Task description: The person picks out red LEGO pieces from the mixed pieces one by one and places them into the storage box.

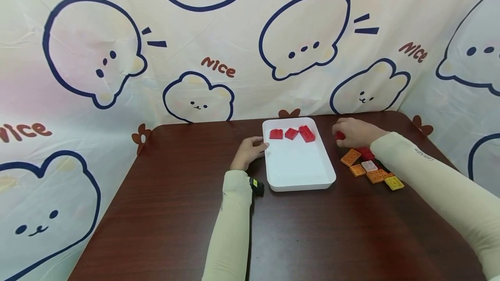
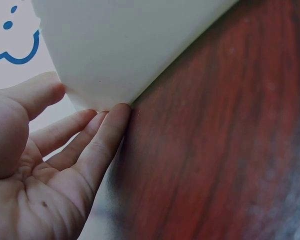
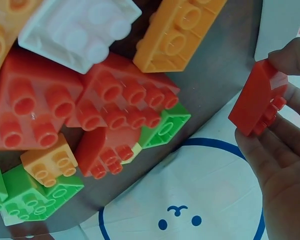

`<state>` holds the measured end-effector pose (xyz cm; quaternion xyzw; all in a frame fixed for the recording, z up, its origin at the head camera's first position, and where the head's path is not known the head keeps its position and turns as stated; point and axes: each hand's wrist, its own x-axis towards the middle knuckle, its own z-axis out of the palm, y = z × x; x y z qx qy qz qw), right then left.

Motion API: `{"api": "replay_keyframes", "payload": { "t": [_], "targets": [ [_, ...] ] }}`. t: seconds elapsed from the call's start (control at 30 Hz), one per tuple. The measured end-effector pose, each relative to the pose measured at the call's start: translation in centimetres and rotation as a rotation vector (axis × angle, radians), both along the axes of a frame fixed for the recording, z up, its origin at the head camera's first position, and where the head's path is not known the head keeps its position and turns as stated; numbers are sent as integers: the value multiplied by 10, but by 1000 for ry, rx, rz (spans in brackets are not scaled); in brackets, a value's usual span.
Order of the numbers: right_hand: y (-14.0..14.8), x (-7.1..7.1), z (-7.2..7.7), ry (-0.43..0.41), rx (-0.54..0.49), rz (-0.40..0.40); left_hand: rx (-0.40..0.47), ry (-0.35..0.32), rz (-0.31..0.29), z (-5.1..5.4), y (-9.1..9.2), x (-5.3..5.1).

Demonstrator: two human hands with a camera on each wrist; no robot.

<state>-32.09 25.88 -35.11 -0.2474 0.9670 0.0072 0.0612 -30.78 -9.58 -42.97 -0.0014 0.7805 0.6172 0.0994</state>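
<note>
Between the thumb and fingers of my right hand [image 1: 357,132] a red toy building block [image 3: 251,97] is pinched, right of the white tray [image 1: 298,166]. The right wrist view shows the block's smooth side and some of its studs. My left hand [image 1: 249,153] rests against the tray's left side, its fingers fairly straight and the fingertips touching the outer wall [image 2: 125,50]. Inside the tray, near its far edge, lie three red blocks: one at left [image 1: 276,134], one in the middle [image 1: 291,133] and a longer one at right [image 1: 307,133].
Beneath my right forearm is a loose pile of blocks: orange [image 1: 350,157], white [image 1: 369,166], yellow [image 1: 394,183], red [image 3: 125,97] and green [image 3: 170,125]. All stand on a dark brown table [image 1: 175,211]. A printed cloth [image 1: 242,34] hangs along the back and sides.
</note>
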Motion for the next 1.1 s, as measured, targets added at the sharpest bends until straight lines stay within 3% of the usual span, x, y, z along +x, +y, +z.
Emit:
{"api": "replay_keyframes", "payload": {
  "t": [0.6,1.1],
  "targets": [
    [-17,-3,19,-6,-31,7,11,3,3,2,0,2],
    [-50,-3,25,10,-42,88,28,-2,-12,2,0,1]
  ]
}}
